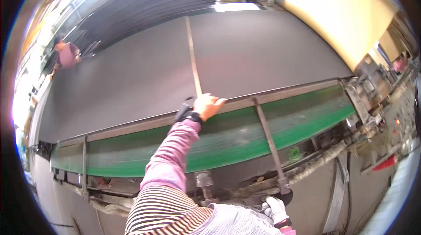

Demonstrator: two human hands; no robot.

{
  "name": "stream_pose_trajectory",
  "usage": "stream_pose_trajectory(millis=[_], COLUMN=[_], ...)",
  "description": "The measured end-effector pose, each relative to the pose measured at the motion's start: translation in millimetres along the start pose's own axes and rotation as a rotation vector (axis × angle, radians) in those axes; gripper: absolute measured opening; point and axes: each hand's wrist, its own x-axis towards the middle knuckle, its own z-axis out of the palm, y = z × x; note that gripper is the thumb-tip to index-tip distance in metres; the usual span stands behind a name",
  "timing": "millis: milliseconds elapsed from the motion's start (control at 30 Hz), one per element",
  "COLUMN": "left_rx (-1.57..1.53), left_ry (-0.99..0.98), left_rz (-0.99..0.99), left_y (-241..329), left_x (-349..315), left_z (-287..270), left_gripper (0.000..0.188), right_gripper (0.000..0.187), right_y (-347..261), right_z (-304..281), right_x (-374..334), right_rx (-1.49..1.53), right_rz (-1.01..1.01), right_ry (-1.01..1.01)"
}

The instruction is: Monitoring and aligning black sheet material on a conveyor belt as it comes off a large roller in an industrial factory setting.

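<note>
A pale strip is running down the dark sheet mid-frame to the left hand, which is hiding its near end; whether the fingers are pinching it, I cannot tell. A metal bar is crossing the green belt right of centre. At bottom right, the gloved right hand is curling, its grip unclear. A tan sheet is filling the upper right; a blurred person is appearing upper left.

The surface was wide and went across the scene from left to right; its near edge had a long metal rail. A large dark sheet lay flat on it and covered almost all of its top. Upon this sheet, near the middle, there was a narrow pale strip. It ran from the far side to the near edge, where its end was hidden.
</note>
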Motion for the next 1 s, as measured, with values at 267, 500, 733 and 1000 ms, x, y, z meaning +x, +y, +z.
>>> stream_pose_trajectory(millis=[267,500,733,1000], left_rx=[0.235,0.224,0.247,0.103], left_ry=[0.177,-0.088,0.001,-0.044], left_rz=[-0.436,-0.929,-0.843,-0.438], left_y=[-116.1,-242.3,-275.0,-148.7], left_x=[-30.0,-86.6,-106.0,-47.6], left_z=[-82.2,-95.0,-84.4,-43.3], left_gripper=[0.047,0.069,0.061,0.048], right_gripper=[0.023,0.025,0.028,0.017], right_y=[-2.3,-21.2,-23.4,-16.6], right_z=[7.6,12.3,18.5,4.2], right_x=[2.5,-1.9,-11.1,-6.5], right_rx=[-0.028,-0.094,-0.085,0.045], right_rz=[0.020,0.063,0.034,0.013], right_ry=[0.004,-0.021,0.023,-0.069])
